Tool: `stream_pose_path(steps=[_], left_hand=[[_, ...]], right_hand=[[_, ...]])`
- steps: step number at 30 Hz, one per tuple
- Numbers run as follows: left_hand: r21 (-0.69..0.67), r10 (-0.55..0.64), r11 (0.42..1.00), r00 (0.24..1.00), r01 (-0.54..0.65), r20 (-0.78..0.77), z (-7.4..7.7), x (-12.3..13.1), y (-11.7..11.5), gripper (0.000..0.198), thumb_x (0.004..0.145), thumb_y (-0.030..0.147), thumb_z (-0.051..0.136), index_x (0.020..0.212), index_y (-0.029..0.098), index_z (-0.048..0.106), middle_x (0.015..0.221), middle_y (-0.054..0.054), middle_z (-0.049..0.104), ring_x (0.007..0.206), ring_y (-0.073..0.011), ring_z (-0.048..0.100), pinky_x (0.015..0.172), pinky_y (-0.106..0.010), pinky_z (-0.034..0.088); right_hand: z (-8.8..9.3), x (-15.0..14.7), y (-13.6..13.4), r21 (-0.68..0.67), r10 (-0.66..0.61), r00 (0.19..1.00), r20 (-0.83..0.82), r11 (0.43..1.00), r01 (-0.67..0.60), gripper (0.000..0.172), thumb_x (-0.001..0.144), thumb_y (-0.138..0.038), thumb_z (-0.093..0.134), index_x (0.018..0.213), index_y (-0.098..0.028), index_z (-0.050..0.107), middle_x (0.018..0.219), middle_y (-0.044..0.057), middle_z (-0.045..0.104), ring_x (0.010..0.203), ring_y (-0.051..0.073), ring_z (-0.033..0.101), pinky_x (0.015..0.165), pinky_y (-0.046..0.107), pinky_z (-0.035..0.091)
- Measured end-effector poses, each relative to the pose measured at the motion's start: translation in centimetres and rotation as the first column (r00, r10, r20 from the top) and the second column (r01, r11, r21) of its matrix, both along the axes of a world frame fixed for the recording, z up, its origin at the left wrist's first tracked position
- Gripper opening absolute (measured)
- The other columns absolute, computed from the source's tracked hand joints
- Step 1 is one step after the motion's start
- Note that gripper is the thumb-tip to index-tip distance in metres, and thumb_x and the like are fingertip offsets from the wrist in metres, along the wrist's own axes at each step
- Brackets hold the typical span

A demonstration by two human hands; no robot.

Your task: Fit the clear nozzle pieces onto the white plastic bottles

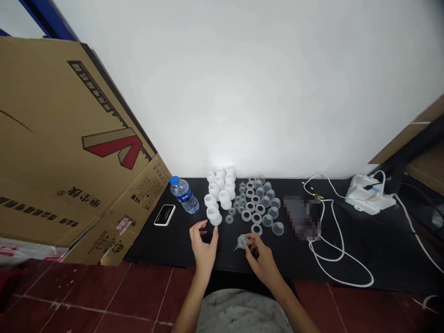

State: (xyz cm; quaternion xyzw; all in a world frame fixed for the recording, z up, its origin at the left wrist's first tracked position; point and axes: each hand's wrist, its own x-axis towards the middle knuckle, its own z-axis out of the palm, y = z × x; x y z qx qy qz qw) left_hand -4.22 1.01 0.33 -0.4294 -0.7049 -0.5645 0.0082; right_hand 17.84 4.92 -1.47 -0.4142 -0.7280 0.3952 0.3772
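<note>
My left hand [204,247] is just below the nearest white bottle [214,215], with thumb and fingers apart and nothing between them. The bottle is small, round-bodied and stands at the front of several similar ones in rows. Between the thumb and fingers of my right hand [262,261] is a clear teat [242,241], its thin pointed tip toward the lower left. To the right of the bottles lie several small clear teats [229,218]. Beyond them are several translucent rings [256,229] and several clear domed caps [277,228], all on the black table [229,256].
A water bottle [186,196] with a blue cap and a white phone-like device [164,215] are at the left, beside a large cardboard box [69,152]. A pixelated dark object [301,217], looping white cable [342,236] and white power strip [367,194] lie at the right.
</note>
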Motion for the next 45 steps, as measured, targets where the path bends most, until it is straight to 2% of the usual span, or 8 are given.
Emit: stream_pose_path(steps=[4, 11, 16, 22, 25, 29, 35, 45], left_hand=[[-0.147, -0.035, 0.989, 0.999, 0.033, -0.009, -0.6, -2.6, 1.8, 0.062, 0.084, 0.052, 0.083, 0.132, 0.018, 0.063, 0.119, -0.013, 0.060, 0.105, -0.0303, 0.064, 0.094, -0.048, 0.057], [-0.276, -0.079, 0.960, 0.994, 0.054, -0.078, -1.1, -3.3, 3.0, 0.052, 0.078, 0.055, 0.086, 0.112, 0.020, 0.071, 0.112, -0.011, 0.064, 0.111, -0.0359, 0.064, 0.101, -0.054, 0.054], [-0.244, -0.172, 0.952, 0.982, 0.185, 0.073, -0.5, -2.2, 0.1, 0.046, 0.086, 0.051, 0.082, 0.117, 0.021, 0.068, 0.106, -0.009, 0.074, 0.097, -0.0293, 0.073, 0.090, -0.043, 0.059], [-0.218, -0.289, 0.930, 0.956, 0.295, 0.059, 0.0, -1.6, -4.3, 0.045, 0.092, 0.043, 0.080, 0.132, 0.024, 0.072, 0.126, -0.013, 0.070, 0.118, -0.0303, 0.071, 0.103, -0.043, 0.057], [-0.135, -0.280, 0.938, 0.926, 0.320, 0.254, -0.6, -2.0, -4.5, 0.051, 0.089, 0.045, 0.083, 0.133, 0.022, 0.071, 0.126, -0.013, 0.071, 0.115, -0.0292, 0.073, 0.099, -0.041, 0.061], [0.008, -0.240, 0.958, 0.789, 0.286, 0.566, -1.3, -2.9, -3.5, 0.053, 0.084, 0.052, 0.087, 0.123, 0.018, 0.074, 0.120, -0.013, 0.078, 0.111, -0.0296, 0.077, 0.098, -0.040, 0.063], [0.093, -0.220, 0.970, 0.660, 0.223, 0.718, -0.8, -1.8, -1.2, 0.062, 0.083, 0.055, 0.088, 0.131, 0.017, 0.076, 0.123, -0.014, 0.080, 0.116, -0.0330, 0.077, 0.098, -0.042, 0.064], [-0.003, -0.201, 0.969, 0.799, 0.246, 0.567, -1.3, 0.2, -0.7, 0.067, 0.091, 0.063, 0.077, 0.139, 0.016, 0.074, 0.128, -0.015, 0.081, 0.121, -0.0341, 0.076, 0.105, -0.045, 0.062]], right_hand=[[0.6, 0.0, 0.2, 0.010, 0.006, 1.000, 0.009, 1.000, -0.006, 0.022, 0.101, -0.031, 0.061, 0.121, -0.025, 0.069, 0.085, 0.003, 0.074, 0.070, 0.021, 0.070, 0.066, 0.030, 0.055], [0.2, -0.7, -0.2, 0.102, -0.072, 0.993, 0.098, 0.993, 0.062, 0.021, 0.105, -0.033, 0.058, 0.116, -0.023, 0.073, 0.092, 0.008, 0.076, 0.082, 0.026, 0.073, 0.075, 0.035, 0.058], [-0.1, -0.8, -0.6, 0.184, -0.093, 0.983, 0.158, 0.981, 0.064, 0.021, 0.103, -0.025, 0.058, 0.117, -0.024, 0.075, 0.100, 0.009, 0.078, 0.090, 0.028, 0.073, 0.086, 0.041, 0.058], [1.3, -0.1, -0.5, 0.121, 0.059, 0.991, 0.119, 0.990, -0.073, 0.033, 0.107, -0.028, 0.061, 0.140, -0.027, 0.067, 0.097, 0.006, 0.071, 0.089, 0.024, 0.070, 0.086, 0.037, 0.059], [1.7, 0.0, -0.5, 0.127, 0.117, 0.986, 0.121, 0.983, -0.132, 0.025, 0.108, -0.031, 0.063, 0.131, -0.029, 0.073, 0.099, 0.006, 0.070, 0.089, 0.023, 0.069, 0.083, 0.034, 0.058], [1.0, 0.2, -0.6, 0.064, 0.083, 0.996, 0.043, 0.994, -0.085, 0.012, 0.106, -0.034, 0.065, 0.108, -0.026, 0.074, 0.092, 0.004, 0.070, 0.078, 0.019, 0.067, 0.072, 0.030, 0.056], [0.5, 0.5, -0.2, -0.101, -0.048, 0.991, -0.125, 0.994, 0.036, 0.024, 0.105, -0.045, 0.066, 0.099, -0.023, 0.074, 0.083, 0.004, 0.076, 0.068, 0.019, 0.069, 0.064, 0.029, 0.056], [1.4, 1.0, 0.5, -0.283, -0.146, 0.913, -0.381, 0.958, 0.035, 0.034, 0.096, -0.055, 0.078, 0.098, -0.021, 0.076, 0.088, 0.008, 0.082, 0.070, 0.021, 0.075, 0.066, 0.033, 0.062]])
